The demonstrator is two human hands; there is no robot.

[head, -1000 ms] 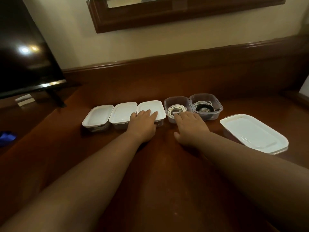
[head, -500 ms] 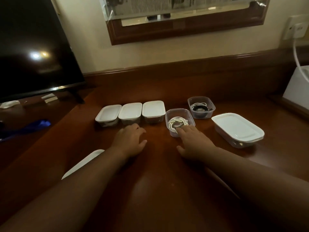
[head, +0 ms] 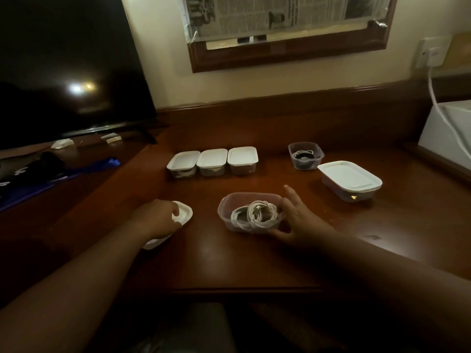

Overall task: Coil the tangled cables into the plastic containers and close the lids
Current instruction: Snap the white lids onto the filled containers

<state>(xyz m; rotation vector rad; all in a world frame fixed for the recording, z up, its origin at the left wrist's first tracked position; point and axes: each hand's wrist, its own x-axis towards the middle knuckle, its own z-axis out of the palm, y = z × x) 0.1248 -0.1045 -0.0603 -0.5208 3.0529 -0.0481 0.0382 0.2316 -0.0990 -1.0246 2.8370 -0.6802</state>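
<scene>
A lidless clear container (head: 230,203) with a coiled white cable (head: 254,215) inside sits near me on the wooden desk. My right hand (head: 297,220) grips its right side, thumb under the front corner. My left hand (head: 158,219) rests on a loose white lid (head: 184,212) lying flat to the left, fingers curled over it. Three small containers (head: 212,161) with white lids on stand in a row farther back. Another open container (head: 305,155) with a dark and white cable stands at the back right.
A larger lidded container (head: 350,180) sits at the right. A dark TV screen (head: 63,72) stands at the left, with blue and black items (head: 51,171) below it. A white box (head: 446,133) and a cord (head: 441,105) from a wall socket are at far right.
My right hand has pulled the white-cable container toward me, away from the row. My left hand left the lidded containers and came down onto the loose lid.
</scene>
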